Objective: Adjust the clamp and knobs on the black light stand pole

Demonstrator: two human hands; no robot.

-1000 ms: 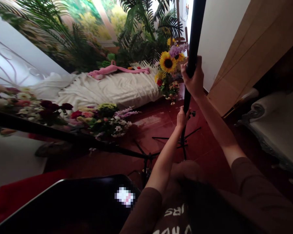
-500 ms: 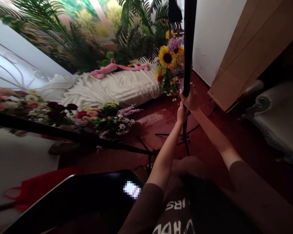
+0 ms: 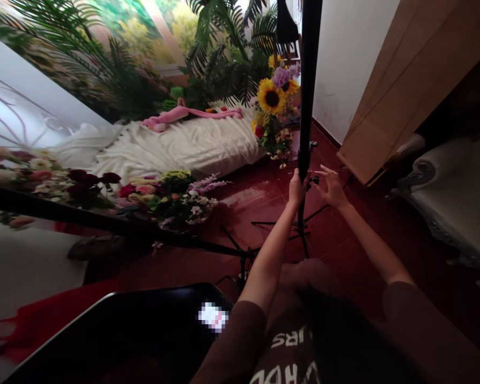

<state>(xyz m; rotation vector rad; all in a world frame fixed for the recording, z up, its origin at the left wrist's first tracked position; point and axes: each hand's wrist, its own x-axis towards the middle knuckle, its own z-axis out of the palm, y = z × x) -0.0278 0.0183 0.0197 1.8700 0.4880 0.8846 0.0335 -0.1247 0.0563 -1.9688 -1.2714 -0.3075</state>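
Note:
A black upright stand pole (image 3: 309, 80) rises past the top of the view, with its tripod legs (image 3: 302, 230) spread on the red floor. My left hand (image 3: 298, 186) is wrapped round the pole at its lower part. Just right of the pole, beside a small black knob (image 3: 314, 181), my right hand (image 3: 330, 186) has its fingers apart and holds nothing. Another knob (image 3: 313, 144) sticks out of the pole higher up.
A second black pole (image 3: 152, 232) slants across the left. Flowers (image 3: 172, 197) lie before a cream-draped platform (image 3: 208, 146) bearing a pink plush toy (image 3: 172, 114). Sunflowers (image 3: 271, 97) stand behind the pole. A brown board (image 3: 396, 90) and pale sofa (image 3: 456, 186) are at right.
My right hand has let go of the pole, moved down and to the right, and opened. My left hand still grips the pole. The view has shifted slightly.

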